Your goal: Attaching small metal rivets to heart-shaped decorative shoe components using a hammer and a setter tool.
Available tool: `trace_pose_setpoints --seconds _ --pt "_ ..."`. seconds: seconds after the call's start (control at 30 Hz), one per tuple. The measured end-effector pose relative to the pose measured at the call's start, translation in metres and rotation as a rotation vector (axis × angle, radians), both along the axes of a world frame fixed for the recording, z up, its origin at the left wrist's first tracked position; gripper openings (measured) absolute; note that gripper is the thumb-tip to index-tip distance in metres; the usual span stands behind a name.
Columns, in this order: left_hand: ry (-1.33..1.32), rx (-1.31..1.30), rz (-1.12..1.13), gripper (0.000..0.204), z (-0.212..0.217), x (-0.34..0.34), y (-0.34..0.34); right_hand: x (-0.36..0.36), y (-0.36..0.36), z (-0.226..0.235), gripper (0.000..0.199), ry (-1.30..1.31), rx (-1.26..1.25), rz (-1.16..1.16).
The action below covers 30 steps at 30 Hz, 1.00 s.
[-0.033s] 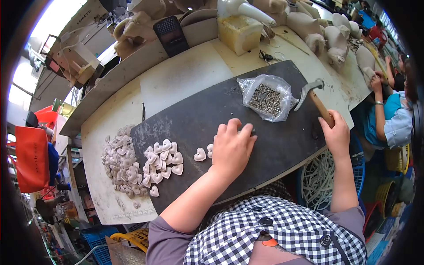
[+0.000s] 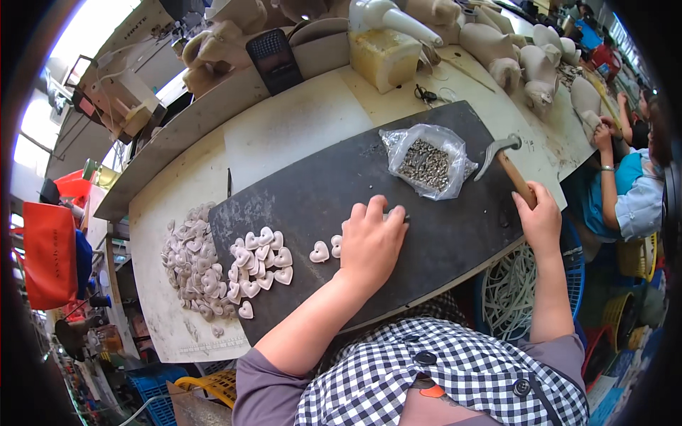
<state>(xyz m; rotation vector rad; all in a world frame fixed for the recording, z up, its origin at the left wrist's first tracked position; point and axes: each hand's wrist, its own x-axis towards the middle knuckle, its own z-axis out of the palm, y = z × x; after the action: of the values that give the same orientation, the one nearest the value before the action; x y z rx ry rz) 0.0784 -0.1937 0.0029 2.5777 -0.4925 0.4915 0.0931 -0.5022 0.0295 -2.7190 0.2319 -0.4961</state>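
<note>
My left hand (image 2: 373,241) rests knuckles-up on a dark mat (image 2: 320,192), fingers curled down over a small piece; only a thin dark tip shows past the fingertips. Just left of it lie two pale heart-shaped pieces (image 2: 320,252). Further left is a cluster of hearts (image 2: 259,266), and a bigger pile (image 2: 188,259) lies off the mat on the bench. My right hand (image 2: 540,220) grips the wooden handle of a hammer (image 2: 508,167), its metal head raised beside a clear bag of small metal bits (image 2: 426,163).
Pale moulded forms (image 2: 497,57), a yellowish block (image 2: 383,50) and a black box (image 2: 273,57) line the back of the bench. A co-worker in a blue sleeve (image 2: 632,199) works at the right. A blue basket of white cords (image 2: 511,291) sits under the bench edge.
</note>
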Motion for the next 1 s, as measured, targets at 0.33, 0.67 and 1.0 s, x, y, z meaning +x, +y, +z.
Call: trace_pose_setpoints --seconds 0.33,0.67,1.0 --pt "-0.083 0.355 0.321 0.025 -0.015 -0.004 0.086 -0.005 -0.013 -0.016 0.034 0.001 -0.084 0.086" --pt "0.022 0.113 0.289 0.016 0.019 0.034 0.085 0.012 0.036 0.004 0.041 -0.163 -0.019 0.404" --pt "0.478 -0.149 0.182 0.042 0.024 0.122 -0.009 0.058 0.082 0.003 0.046 -0.044 0.048 0.592"
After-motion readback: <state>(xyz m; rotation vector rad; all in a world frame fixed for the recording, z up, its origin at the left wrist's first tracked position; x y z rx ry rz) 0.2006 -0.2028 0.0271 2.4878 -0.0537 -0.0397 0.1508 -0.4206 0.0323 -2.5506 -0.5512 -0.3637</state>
